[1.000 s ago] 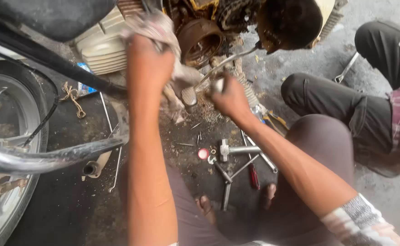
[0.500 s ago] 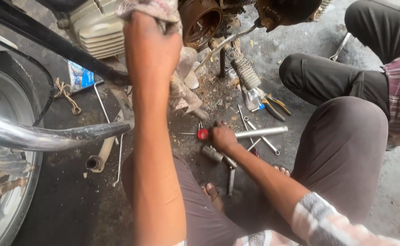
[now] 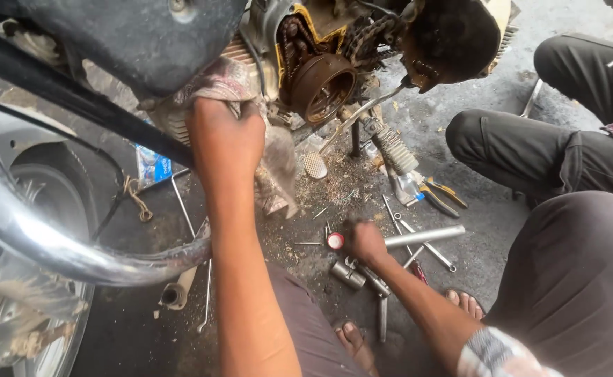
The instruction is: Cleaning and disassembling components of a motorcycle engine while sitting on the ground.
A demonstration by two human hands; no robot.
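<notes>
My left hand (image 3: 226, 136) is raised against the motorcycle engine (image 3: 320, 56), gripping a dirty patterned rag (image 3: 271, 153) that hangs down from it. My right hand (image 3: 364, 241) is low on the oily ground, closed over a small tool among the scattered tools, next to a silver metal tube (image 3: 424, 236) and a red-capped piece (image 3: 335, 241). What exactly the fingers hold is hidden. A rusty round engine part (image 3: 322, 87) with a chain sits just right of the rag.
Sockets (image 3: 348, 274), screwdrivers and pliers (image 3: 439, 199) lie on the ground. A chrome exhaust pipe (image 3: 76, 255) and rear wheel (image 3: 48, 335) fill the left. Another person's dark-trousered legs (image 3: 530, 150) sit at the right. My sandalled feet (image 3: 352, 342) are below.
My right hand came down from the engine to the tools on the ground. The view tilted up, showing more of the engine. My left hand stayed on the rag.
</notes>
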